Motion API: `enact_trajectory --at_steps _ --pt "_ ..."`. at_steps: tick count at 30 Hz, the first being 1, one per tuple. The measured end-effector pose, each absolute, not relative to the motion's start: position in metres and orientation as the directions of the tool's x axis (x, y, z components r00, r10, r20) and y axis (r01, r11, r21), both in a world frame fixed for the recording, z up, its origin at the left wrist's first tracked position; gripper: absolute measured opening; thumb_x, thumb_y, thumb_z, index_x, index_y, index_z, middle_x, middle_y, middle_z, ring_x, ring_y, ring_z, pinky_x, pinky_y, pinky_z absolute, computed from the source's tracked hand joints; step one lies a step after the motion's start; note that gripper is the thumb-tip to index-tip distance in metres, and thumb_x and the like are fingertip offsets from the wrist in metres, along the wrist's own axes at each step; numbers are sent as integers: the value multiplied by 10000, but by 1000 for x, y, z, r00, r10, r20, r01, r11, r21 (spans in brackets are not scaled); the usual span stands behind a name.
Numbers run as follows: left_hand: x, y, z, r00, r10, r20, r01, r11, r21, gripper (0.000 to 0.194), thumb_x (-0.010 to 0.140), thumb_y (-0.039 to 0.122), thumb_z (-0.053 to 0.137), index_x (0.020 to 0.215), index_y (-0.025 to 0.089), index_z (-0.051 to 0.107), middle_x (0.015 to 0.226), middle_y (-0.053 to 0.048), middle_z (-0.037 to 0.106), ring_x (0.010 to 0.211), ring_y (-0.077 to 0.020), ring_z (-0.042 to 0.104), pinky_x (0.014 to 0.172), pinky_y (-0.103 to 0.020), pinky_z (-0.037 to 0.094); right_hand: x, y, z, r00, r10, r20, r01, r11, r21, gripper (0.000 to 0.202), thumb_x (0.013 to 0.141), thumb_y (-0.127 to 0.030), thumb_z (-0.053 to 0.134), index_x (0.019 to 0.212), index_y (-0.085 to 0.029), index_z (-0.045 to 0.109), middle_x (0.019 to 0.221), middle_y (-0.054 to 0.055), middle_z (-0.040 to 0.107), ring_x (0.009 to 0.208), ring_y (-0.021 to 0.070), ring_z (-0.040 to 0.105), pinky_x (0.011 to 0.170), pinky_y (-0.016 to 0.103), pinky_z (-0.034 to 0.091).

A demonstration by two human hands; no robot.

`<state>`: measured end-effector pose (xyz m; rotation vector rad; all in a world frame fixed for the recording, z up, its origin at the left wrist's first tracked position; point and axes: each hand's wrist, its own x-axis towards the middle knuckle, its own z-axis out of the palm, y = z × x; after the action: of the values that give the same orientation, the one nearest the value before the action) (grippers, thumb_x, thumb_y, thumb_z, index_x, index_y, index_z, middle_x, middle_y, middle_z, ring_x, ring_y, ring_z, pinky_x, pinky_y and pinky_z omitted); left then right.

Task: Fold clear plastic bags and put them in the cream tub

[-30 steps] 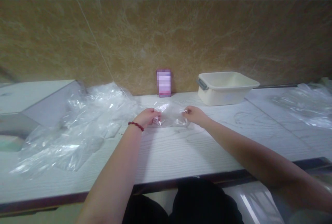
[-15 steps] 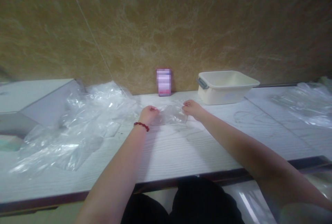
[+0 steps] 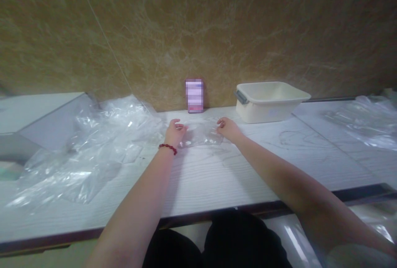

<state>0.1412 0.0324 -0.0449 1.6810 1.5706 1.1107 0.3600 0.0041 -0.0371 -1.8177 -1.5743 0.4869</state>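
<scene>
A small clear plastic bag (image 3: 201, 135) lies stretched between my two hands, low over the white table. My left hand (image 3: 176, 132), with a dark red bead bracelet at the wrist, has its thumb and bent fingers at the bag's left edge; one finger is lifted. At the right edge, my right hand (image 3: 228, 128) pinches the bag with curled fingers. The film is see-through, so its exact outline and the grip on it are hard to make out.
A phone (image 3: 194, 96) with a blurred screen leans on the tiled wall. Right of it stands a cream plastic bin (image 3: 263, 113) with a grey clip. Clear bags (image 3: 102, 148) are heaped on the left beside a white box (image 3: 46, 123). More clear plastic (image 3: 366, 121) lies far right.
The fingers of my left hand have lifted and spread a little at the bag's edge. My right hand's fingers have curled slightly more. The whole view has shifted a little.
</scene>
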Motion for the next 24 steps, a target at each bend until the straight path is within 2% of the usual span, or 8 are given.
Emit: enact_trajectory --at_steps 2,4,6,8,12,14,20,24 --pt "142 26 -35 -11 942 335 650 -248 718 358 688 278 526 1014 150 449 951 -96 553 871 -183 538 778 -318 405 358 3 -36 203 966 158 725 -40 -688 236 568 -111 529 790 -190 533 628 -32 530 583 82 486 522 177 337" --pt "150 15 -24 136 866 482 744 -410 527 282 729 275 470 976 142 502 1034 -114 521 1008 -206 465 890 -329 325 357 2 -35 203 965 165 736 -40 -676 237 562 -108 534 784 -189 535 620 -33 522 577 84 480 516 179 332" --pt "164 1 -17 361 814 456 719 -554 420 300 781 291 387 1019 148 500 1069 -106 520 1039 -194 446 919 -312 292 357 1 -35 198 966 165 742 -38 -669 241 557 -110 540 785 -190 536 618 -34 516 577 85 477 515 180 329" --pt "180 -11 -17 548 774 319 678 -634 373 364 798 320 357 1105 152 457 1145 -114 486 1091 -207 406 936 -335 260 357 2 -35 187 970 156 739 -34 -672 242 557 -110 543 786 -189 536 616 -35 513 580 85 478 519 179 331" --pt "200 -23 -32 592 789 165 721 -610 328 488 795 404 336 1204 139 365 1300 -146 314 1215 -272 213 961 -449 137 358 3 -36 184 972 149 735 -36 -677 244 553 -105 543 782 -189 531 608 -38 504 582 85 480 530 179 341" --pt "201 -24 -40 600 790 127 731 -605 316 551 788 464 308 1234 141 328 1318 -153 277 1225 -290 174 952 -480 108 359 4 -37 198 967 162 737 -38 -675 254 553 -109 540 792 -193 529 620 -37 503 589 87 478 540 182 348" --pt "198 -23 -48 600 793 110 730 -598 330 649 735 582 294 1246 184 323 1332 -142 251 1221 -340 143 936 -522 65 362 5 -37 222 954 204 764 -40 -644 228 581 -140 525 801 -196 541 647 -22 504 605 92 477 576 197 365" --pt "190 -15 -35 497 847 186 726 -524 445 561 761 490 345 1226 177 338 1290 -142 327 1205 -294 225 956 -458 137 367 6 -38 235 947 218 743 -31 -668 171 607 -224 553 776 -196 542 686 -5 524 663 104 498 634 221 388"
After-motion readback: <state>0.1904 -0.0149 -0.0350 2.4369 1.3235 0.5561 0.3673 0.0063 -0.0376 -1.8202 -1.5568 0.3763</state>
